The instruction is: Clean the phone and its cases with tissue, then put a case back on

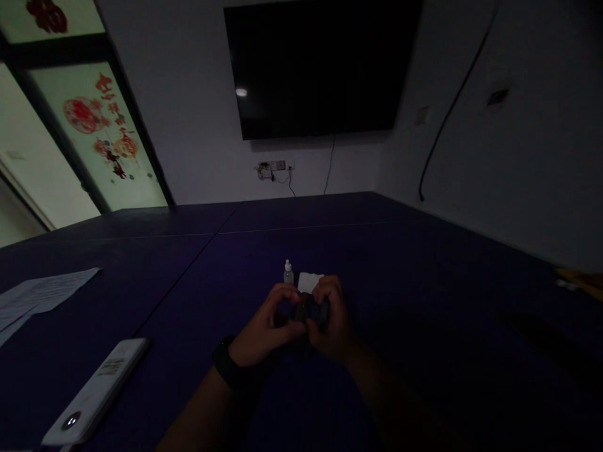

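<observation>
Both hands meet low in the middle of the view, over the dark blue table. My left hand, with a dark watch on its wrist, pinches one side of a small dark object. From the other side my right hand closes its fingers around the same object. It is too dark to tell what kind of thing it is. Just beyond my left fingers stands a small clear bottle with a white top. A white piece of paper or tissue lies beside it, behind the fingers.
At the left front lies a long white device with a round button. Printed sheets rest at the far left. A dark flat shape is on the right. Beyond the table, a large screen hangs on the wall above sockets and cables.
</observation>
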{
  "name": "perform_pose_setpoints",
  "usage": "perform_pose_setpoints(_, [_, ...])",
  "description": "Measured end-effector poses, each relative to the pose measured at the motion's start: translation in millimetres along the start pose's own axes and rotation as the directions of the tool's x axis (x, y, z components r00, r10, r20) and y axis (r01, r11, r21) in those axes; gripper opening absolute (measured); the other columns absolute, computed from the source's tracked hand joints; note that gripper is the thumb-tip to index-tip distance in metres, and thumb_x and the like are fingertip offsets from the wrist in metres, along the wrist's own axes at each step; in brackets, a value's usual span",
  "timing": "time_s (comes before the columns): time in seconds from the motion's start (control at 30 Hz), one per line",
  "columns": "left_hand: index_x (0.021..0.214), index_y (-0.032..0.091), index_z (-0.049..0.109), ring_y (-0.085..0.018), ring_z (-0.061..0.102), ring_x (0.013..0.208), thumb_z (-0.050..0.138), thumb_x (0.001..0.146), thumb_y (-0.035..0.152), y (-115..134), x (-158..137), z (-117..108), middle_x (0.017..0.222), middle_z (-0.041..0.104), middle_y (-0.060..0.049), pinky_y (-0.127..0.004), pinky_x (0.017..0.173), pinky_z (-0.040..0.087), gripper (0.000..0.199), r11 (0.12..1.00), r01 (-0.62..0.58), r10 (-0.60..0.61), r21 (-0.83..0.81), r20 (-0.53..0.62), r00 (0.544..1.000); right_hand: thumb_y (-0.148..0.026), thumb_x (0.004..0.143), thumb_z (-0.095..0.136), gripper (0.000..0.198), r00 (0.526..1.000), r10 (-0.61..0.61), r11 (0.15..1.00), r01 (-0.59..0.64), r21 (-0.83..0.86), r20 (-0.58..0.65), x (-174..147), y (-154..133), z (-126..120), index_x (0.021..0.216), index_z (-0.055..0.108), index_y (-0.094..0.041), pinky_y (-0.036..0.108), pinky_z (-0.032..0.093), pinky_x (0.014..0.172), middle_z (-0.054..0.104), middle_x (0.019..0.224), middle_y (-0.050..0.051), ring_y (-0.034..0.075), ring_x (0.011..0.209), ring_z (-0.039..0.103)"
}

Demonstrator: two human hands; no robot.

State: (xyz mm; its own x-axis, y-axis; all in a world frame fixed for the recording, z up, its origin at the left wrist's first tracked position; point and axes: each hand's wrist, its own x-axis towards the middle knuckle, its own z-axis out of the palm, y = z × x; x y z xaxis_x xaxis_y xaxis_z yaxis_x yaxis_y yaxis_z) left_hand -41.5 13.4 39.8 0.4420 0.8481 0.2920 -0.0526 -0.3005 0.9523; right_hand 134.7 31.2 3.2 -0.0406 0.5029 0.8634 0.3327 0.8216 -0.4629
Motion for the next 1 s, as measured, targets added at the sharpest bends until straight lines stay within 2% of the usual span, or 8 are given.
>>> perform_pose_setpoints(0.1, [0.104, 0.022, 0.061, -0.030, 0.053, 0.125, 0.073, 0.083, 0.037, -5.6, -0.6, 7.0, 0.143, 0.052, -0.013, -0.033, 0.088, 0.046, 0.028, 0.985, -0.033, 0.042, 0.171, -0.048, 0.998, -0.028, 0.074, 0.056, 0.020, 0.999, 0.048, 0.998, -0.048, 0.049, 0.000, -0.6, 1.4, 3.1, 0.087, 0.041, -0.026, 0.036, 0.045, 0.073, 0.041, 0.091, 0.002, 0.022, 0.085, 0.047])
perform_pose_setpoints(0.23, [0.106, 0.021, 0.056, -0.026, 0.059, 0.106, 0.064, 0.090, 0.050, -18.6, 2.0, 9.3, 0.120, 0.065, -0.011, -0.035, 0.089, 0.044, 0.034, 0.982, 0.023, -0.019, 0.186, -0.025, 1.000, -0.029, 0.076, 0.054, 0.018, 0.988, 0.154, 0.977, -0.151, 0.154, -0.012, -4.0, 7.9, 6.2, 0.087, 0.041, -0.026, 0.036, 0.045, 0.076, 0.040, 0.092, 0.002, 0.022, 0.088, 0.048])
perform_pose_setpoints(0.37, [0.111, 0.020, 0.054, -0.024, 0.056, 0.102, 0.066, 0.082, 0.069, -33.0, 5.9, 7.9, 0.109, 0.062, -0.008, -0.035, 0.091, 0.043, 0.058, 0.998, -0.015, 0.013, 0.065, 0.037, 0.999, -0.035, 0.080, 0.049, 0.017, 0.955, 0.295, 0.908, -0.293, 0.301, 0.039, -8.2, 18.8, 7.5, 0.093, 0.043, -0.027, 0.033, 0.046, 0.068, 0.044, 0.090, 0.001, 0.020, 0.078, 0.050])
perform_pose_setpoints(0.47, [0.110, 0.022, 0.049, -0.019, 0.056, 0.088, 0.078, 0.072, 0.067, -43.1, 9.2, 9.8, 0.094, 0.060, -0.002, -0.030, 0.081, 0.043, 0.066, 0.999, -0.001, -0.003, -0.043, -0.076, 0.997, -0.042, 0.085, 0.042, 0.020, 0.911, 0.401, 0.815, -0.402, 0.417, 0.095, -6.4, 26.1, 7.3, 0.097, 0.046, -0.027, 0.033, 0.047, 0.063, 0.048, 0.081, 0.000, 0.020, 0.070, 0.053])
perform_pose_setpoints(0.6, [0.095, 0.020, 0.053, -0.013, 0.052, 0.071, 0.079, 0.074, 0.059, -52.7, 14.7, 9.0, 0.077, 0.057, 0.003, -0.025, 0.069, 0.041, 0.051, 0.983, 0.091, -0.131, -0.159, -0.260, 0.957, -0.047, 0.087, 0.043, 0.026, 0.827, 0.527, 0.654, -0.543, 0.527, 0.198, 1.7, 34.8, 3.4, 0.100, 0.052, -0.026, 0.031, 0.045, 0.053, 0.055, 0.071, -0.001, 0.020, 0.057, 0.054])
perform_pose_setpoints(0.7, [0.088, 0.018, 0.058, -0.012, 0.052, 0.068, 0.072, 0.079, 0.064, -59.4, 19.6, 2.2, 0.077, 0.058, 0.002, -0.024, 0.067, 0.042, 0.049, 0.968, 0.120, -0.185, -0.223, -0.302, 0.935, -0.047, 0.083, 0.050, 0.027, 0.755, 0.602, 0.528, -0.622, 0.578, 0.261, 5.5, 42.4, -0.3, 0.096, 0.056, -0.025, 0.033, 0.048, 0.055, 0.065, 0.075, 0.002, 0.020, 0.058, 0.060])
perform_pose_setpoints(0.87, [0.097, 0.016, 0.063, -0.017, 0.061, 0.076, 0.070, 0.078, 0.063, -72.3, 25.5, -7.8, 0.087, 0.066, -0.004, -0.027, 0.070, 0.047, 0.052, 0.951, 0.148, -0.241, -0.271, -0.352, 0.904, -0.046, 0.076, 0.058, 0.027, 0.648, 0.680, 0.320, -0.684, 0.655, 0.344, 1.7, 57.2, 0.4, 0.094, 0.058, -0.025, 0.040, 0.057, 0.067, 0.076, 0.096, 0.006, 0.025, 0.072, 0.071])
perform_pose_setpoints(1.0, [0.094, 0.017, 0.061, -0.016, 0.062, 0.072, 0.068, 0.079, 0.060, -79.5, 27.8, -12.2, 0.083, 0.066, -0.003, -0.028, 0.068, 0.049, 0.046, 0.944, 0.187, -0.283, -0.273, -0.374, 0.883, -0.040, 0.073, 0.066, 0.021, 0.597, 0.713, 0.228, -0.692, 0.685, 0.366, -4.9, 68.9, 5.6, 0.085, 0.055, -0.026, 0.041, 0.059, 0.073, 0.078, 0.086, 0.004, 0.027, 0.077, 0.074])
